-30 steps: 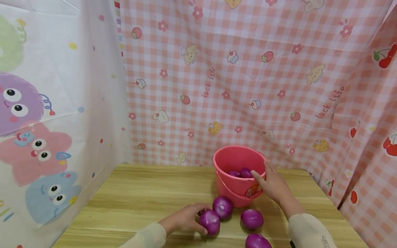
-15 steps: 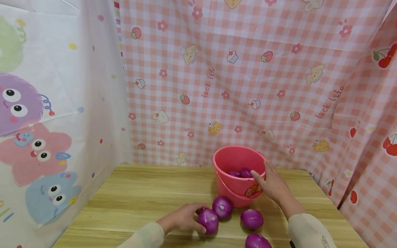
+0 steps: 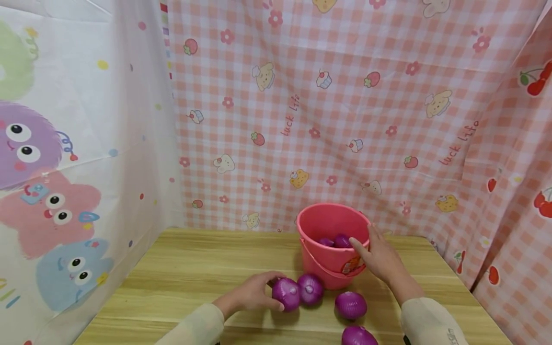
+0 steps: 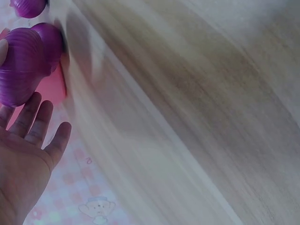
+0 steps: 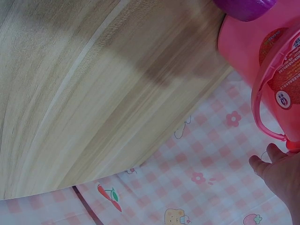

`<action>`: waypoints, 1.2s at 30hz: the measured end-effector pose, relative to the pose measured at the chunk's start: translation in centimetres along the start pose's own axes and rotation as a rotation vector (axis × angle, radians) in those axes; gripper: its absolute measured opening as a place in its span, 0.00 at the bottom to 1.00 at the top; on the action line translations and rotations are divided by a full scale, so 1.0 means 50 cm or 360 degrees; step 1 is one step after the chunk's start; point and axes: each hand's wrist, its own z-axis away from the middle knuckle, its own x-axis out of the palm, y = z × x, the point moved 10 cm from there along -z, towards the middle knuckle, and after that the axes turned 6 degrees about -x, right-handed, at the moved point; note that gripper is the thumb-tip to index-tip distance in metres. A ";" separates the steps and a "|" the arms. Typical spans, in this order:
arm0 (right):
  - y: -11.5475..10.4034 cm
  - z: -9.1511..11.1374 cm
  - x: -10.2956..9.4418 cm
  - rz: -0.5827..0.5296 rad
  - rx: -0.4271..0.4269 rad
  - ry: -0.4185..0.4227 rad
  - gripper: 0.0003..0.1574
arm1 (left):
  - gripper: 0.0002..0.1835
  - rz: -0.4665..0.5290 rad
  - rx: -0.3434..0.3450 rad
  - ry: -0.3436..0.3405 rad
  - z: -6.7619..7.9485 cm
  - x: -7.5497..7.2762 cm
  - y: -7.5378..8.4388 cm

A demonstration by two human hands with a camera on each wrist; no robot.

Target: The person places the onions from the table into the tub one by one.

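Note:
My left hand (image 3: 254, 293) holds a purple onion (image 3: 286, 294) between thumb and fingers, left of a second onion (image 3: 310, 289) at the foot of the pink bucket (image 3: 316, 262). In the left wrist view, the thumb and fingertips of the left hand (image 4: 23, 164) meet the held onion (image 4: 18, 65); the other onion (image 4: 50, 44) shows just behind it. My right hand (image 3: 381, 256) grips the bucket's right rim, its thumb over the edge. Inside the bucket lie purple onions (image 3: 342, 241), partly hidden by the wall.
Two more onions lie in front of the bucket, one nearer it (image 3: 351, 305) and one (image 3: 359, 336) cut off by the frame's lower edge. A wooden table (image 3: 207, 268) carries everything. Checked cloth (image 3: 241, 143) hangs behind it, and a white printed sheet (image 3: 138, 120) on the left.
The left hand has carried its onion slightly away from me and to the left. The right hand and the bucket have stayed in place.

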 end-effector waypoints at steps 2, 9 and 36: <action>0.000 0.000 0.000 0.0001 0.0003 -0.0005 0.56 | 0.36 0.0002 0.0013 0.0031 -0.001 -0.007 0.001; 0.002 0.001 0.001 -0.0001 0.0012 -0.0006 0.56 | 0.36 0.0065 0.0030 0.0106 -0.012 -0.033 -0.002; 0.002 0.000 0.000 -0.0007 0.0001 -0.0003 0.56 | 0.36 0.0426 -0.0092 0.0400 -0.050 -0.147 0.013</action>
